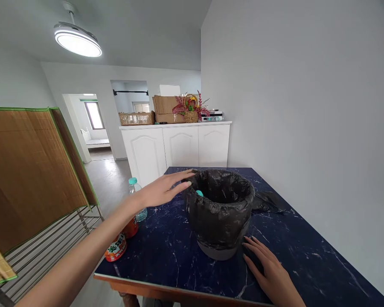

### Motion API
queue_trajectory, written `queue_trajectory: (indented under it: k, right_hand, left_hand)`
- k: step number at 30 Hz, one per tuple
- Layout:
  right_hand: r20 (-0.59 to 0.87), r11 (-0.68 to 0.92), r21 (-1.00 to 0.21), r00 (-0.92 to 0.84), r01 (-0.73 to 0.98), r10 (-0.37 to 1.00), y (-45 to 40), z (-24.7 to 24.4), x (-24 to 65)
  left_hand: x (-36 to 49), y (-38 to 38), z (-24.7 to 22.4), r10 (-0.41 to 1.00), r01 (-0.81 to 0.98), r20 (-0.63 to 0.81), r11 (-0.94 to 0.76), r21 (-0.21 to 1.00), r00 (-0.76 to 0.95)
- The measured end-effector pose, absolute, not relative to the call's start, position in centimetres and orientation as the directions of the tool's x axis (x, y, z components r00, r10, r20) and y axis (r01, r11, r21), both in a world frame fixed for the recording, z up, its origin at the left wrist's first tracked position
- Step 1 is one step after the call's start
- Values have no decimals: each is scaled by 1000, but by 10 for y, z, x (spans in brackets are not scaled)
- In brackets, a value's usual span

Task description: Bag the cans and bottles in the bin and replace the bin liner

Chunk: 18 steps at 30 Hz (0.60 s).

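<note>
A bin (pixel 219 221) lined with a black plastic bag stands upright on the dark blue marbled table (pixel 160 260). Just inside its left rim shows a teal cap (pixel 199 193); what lies below it is hidden. My left hand (pixel 166 187) is stretched out at the bin's left rim, fingers apart and holding nothing. Beside the bin's lower right side, my right hand (pixel 269 268) rests low with fingers spread and empty. A clear bottle with a teal cap (pixel 141 214) stands on the left, partly behind my left forearm, near two red containers (pixel 116 248).
Black plastic (pixel 267 201) lies on the table right of the bin. Behind the table, a white cabinet (pixel 181 145) bears cardboard boxes (pixel 136 118) and a flower basket (pixel 191 116). A metal rack (pixel 60 234) with a brown mat stands left. A wall runs along the right.
</note>
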State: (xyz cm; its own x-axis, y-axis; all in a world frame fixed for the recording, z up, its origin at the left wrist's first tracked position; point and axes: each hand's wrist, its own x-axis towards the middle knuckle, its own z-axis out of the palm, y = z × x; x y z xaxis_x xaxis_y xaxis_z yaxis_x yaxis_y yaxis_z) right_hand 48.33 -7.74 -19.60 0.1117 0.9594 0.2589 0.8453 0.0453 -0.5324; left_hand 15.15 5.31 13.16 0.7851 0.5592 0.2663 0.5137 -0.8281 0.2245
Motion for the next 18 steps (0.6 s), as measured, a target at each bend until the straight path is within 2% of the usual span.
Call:
queue_trajectory:
  k: [2, 5, 8, 10, 11, 13, 14, 18]
  right_hand:
    - [259, 48, -528, 106, 848, 960, -77, -196, 483]
    - [265, 53, -528, 105, 847, 959, -78, -196, 483]
    - [280, 63, -530, 105, 846, 954, -79, -197, 483]
    - [284, 64, -529, 105, 846, 953, -79, -197, 483]
    - [283, 64, -529, 105, 846, 953, -79, -197, 484]
    - [282, 64, -527, 104, 847, 954, -79, -198, 484]
    - [284, 65, -526, 103, 848, 953, -79, -197, 484]
    - [280, 58, -518, 105, 853, 954, -78, -196, 485]
  left_hand:
    - [145, 49, 115, 614, 559, 240, -787, 262, 752]
    - [141, 46, 90, 703, 603, 212, -698, 386, 679]
    - [145, 50, 75, 829, 552, 256, -530, 644, 497]
    - [150, 55, 74, 902, 434, 160, -341, 834, 402]
    - [154, 57, 74, 910, 379, 85, -252, 890, 405]
    - [161, 59, 78, 885, 333, -2, -173, 927, 466]
    - [164, 58, 79, 878, 341, 4, -191, 921, 479]
    - [170, 54, 78, 901, 435, 137, -327, 839, 412]
